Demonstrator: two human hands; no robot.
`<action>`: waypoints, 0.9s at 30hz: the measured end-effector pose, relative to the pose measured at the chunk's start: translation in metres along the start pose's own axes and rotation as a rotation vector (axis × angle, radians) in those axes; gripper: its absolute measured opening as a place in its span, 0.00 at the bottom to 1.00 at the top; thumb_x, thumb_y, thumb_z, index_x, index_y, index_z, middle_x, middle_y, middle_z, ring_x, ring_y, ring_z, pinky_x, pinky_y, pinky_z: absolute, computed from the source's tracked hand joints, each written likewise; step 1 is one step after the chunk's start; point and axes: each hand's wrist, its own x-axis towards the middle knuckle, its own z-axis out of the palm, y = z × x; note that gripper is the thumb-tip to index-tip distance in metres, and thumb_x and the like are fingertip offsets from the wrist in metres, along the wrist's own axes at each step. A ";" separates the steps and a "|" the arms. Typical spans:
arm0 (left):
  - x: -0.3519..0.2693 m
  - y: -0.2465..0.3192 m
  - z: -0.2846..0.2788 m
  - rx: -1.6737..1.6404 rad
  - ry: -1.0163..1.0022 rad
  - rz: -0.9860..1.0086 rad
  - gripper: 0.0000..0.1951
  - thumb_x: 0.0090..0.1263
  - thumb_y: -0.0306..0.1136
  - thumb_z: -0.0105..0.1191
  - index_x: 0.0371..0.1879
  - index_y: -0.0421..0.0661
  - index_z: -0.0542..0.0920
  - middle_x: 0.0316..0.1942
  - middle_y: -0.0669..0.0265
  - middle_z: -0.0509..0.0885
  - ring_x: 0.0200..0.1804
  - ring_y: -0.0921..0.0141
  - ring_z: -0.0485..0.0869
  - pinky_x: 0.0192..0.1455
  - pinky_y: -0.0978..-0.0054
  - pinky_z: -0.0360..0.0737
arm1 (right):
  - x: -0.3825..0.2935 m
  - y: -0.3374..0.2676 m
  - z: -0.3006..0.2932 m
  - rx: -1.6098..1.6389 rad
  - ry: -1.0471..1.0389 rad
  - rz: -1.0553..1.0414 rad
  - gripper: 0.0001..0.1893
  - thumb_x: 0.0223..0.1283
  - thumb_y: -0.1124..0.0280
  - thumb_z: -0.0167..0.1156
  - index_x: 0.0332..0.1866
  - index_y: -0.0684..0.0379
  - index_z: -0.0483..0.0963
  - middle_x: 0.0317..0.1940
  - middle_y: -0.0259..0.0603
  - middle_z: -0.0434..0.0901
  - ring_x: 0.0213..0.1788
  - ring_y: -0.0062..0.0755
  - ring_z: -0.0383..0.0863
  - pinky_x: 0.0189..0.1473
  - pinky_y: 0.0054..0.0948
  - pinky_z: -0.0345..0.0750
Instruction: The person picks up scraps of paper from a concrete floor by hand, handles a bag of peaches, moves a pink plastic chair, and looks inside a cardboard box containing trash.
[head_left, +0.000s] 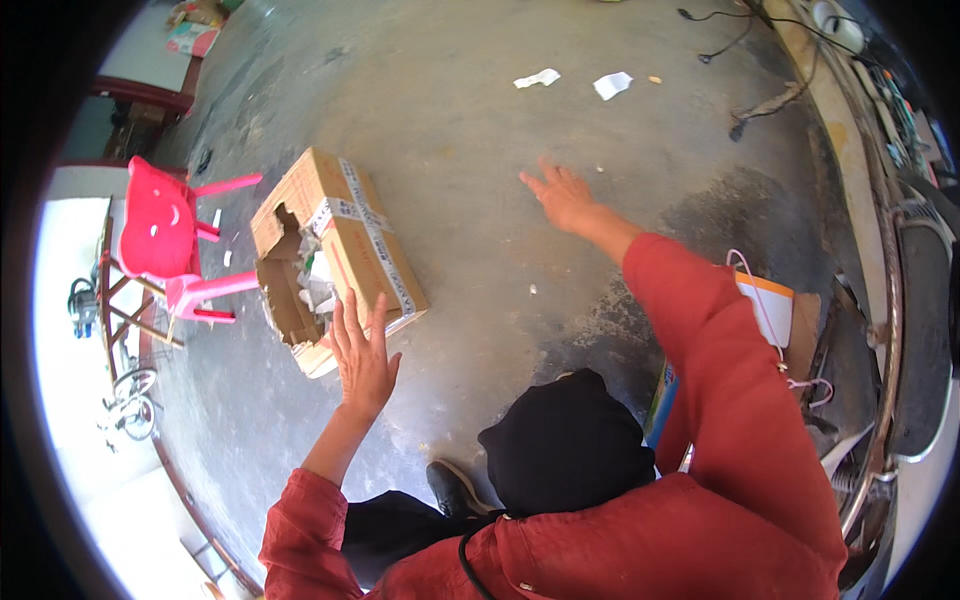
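Observation:
My left hand (363, 354) is raised with its fingers apart and holds nothing; it overlaps the near edge of a cardboard box in the picture, and whether it touches the box cannot be told. The cardboard box (364, 259), bound with printed tape, has a torn opening with crumpled white material (321, 281) inside. My right hand (559, 193) is stretched out over the concrete floor, fingers spread and empty. Both arms are in red sleeves.
A pink plastic chair (156, 225) stands left of the box. Paper scraps (613, 85) and black cables (772, 112) lie on the floor ahead. At right are a pink hanger (757, 289), a white container (772, 311) and a metal-framed vehicle (892, 300). A bicycle (135, 405) is at far left.

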 end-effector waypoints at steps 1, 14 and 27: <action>0.000 -0.003 0.000 0.028 0.006 -0.059 0.51 0.47 0.25 0.69 0.73 0.52 0.55 0.74 0.48 0.44 0.74 0.46 0.48 0.72 0.49 0.53 | 0.007 -0.004 0.021 0.003 0.035 -0.040 0.27 0.57 0.70 0.60 0.64 0.57 0.68 0.67 0.47 0.63 0.65 0.57 0.65 0.63 0.43 0.70; 0.003 0.077 0.096 -0.466 0.062 0.124 0.16 0.58 0.24 0.59 0.47 0.45 0.80 0.45 0.59 0.80 0.48 0.58 0.79 0.49 0.65 0.79 | -0.023 -0.001 0.074 0.521 0.399 -0.016 0.03 0.48 0.79 0.57 0.28 0.60 0.75 0.32 0.44 0.75 0.41 0.47 0.76 0.40 0.40 0.77; 0.096 0.150 0.195 -0.613 -0.078 0.078 0.14 0.58 0.28 0.57 0.43 0.44 0.74 0.41 0.51 0.77 0.46 0.53 0.78 0.46 0.59 0.78 | -0.092 -0.031 0.054 0.727 0.253 0.294 0.04 0.53 0.77 0.61 0.33 0.56 0.79 0.31 0.46 0.78 0.36 0.48 0.79 0.39 0.39 0.75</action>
